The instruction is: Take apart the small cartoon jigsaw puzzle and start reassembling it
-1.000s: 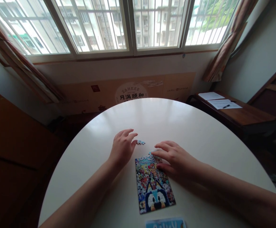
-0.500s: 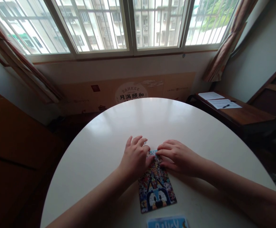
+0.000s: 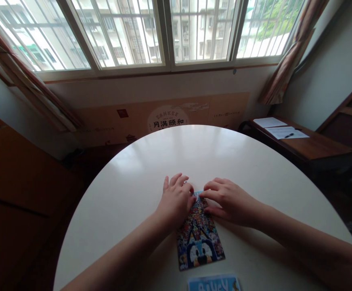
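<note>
A colourful picture panel, which looks like a small jigsaw puzzle, lies flat on the white round table. Tiny crowded figures cover it, with a blue dog's face near its close edge. At its upper left is my left hand, thumb and index finger bent together, other fingers spread. A small pale speck shows behind that index finger; what the pinch holds is hidden. My right hand rests at the upper right corner, index fingertip touching the panel, thumb apart by the edge.
A light-blue packet or card with white lettering is cut off at the bottom edge. Papers and a pen lie on a wooden side table at right. A barred window and curtains stand beyond.
My left thumb has drawn up closer to the index finger and off the panel's face. My right index and middle fingers have shifted slightly. The panel stays about where it was.
</note>
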A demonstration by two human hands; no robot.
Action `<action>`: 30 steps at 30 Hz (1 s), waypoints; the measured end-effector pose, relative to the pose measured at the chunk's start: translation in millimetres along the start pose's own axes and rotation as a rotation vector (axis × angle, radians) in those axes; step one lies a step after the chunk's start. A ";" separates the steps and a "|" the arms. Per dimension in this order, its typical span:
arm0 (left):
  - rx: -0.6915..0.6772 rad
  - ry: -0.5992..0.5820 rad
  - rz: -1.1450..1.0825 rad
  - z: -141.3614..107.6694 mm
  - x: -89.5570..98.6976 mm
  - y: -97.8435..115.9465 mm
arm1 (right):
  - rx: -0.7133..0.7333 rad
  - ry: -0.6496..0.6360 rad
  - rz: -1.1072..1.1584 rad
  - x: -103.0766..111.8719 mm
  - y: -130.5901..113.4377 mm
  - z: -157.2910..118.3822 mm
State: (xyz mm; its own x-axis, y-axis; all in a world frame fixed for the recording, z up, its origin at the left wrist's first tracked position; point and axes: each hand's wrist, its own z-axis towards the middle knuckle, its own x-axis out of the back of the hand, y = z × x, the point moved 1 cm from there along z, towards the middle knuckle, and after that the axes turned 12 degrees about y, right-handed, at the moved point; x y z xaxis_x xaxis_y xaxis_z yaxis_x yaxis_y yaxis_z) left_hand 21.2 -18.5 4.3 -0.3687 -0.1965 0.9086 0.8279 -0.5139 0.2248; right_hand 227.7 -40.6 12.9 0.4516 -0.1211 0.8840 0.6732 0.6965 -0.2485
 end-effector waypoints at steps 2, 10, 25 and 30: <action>0.030 -0.028 -0.010 0.9 -0.2 0.1 | -0.007 -0.008 -0.002 0.2 -0.3 -0.2; 0.014 0.012 -0.043 0.2 0.8 -1.1 | -0.022 -0.012 0.000 0.3 -1.6 -0.5; -0.092 0.074 -0.147 3.8 -2.3 -11.0 | -0.030 -0.001 0.025 -1.3 -0.1 -1.5; -0.064 0.068 -0.218 3.3 -0.5 -9.2 | -0.033 -0.010 0.024 0.4 -0.5 -1.0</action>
State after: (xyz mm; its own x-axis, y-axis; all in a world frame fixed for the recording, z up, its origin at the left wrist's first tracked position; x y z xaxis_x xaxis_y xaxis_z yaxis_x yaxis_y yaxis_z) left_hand 15.1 -10.9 3.0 -0.5654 -0.1299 0.8145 0.6980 -0.6015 0.3886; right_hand 228.2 -41.8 13.0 0.4618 -0.0976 0.8816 0.6815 0.6752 -0.2822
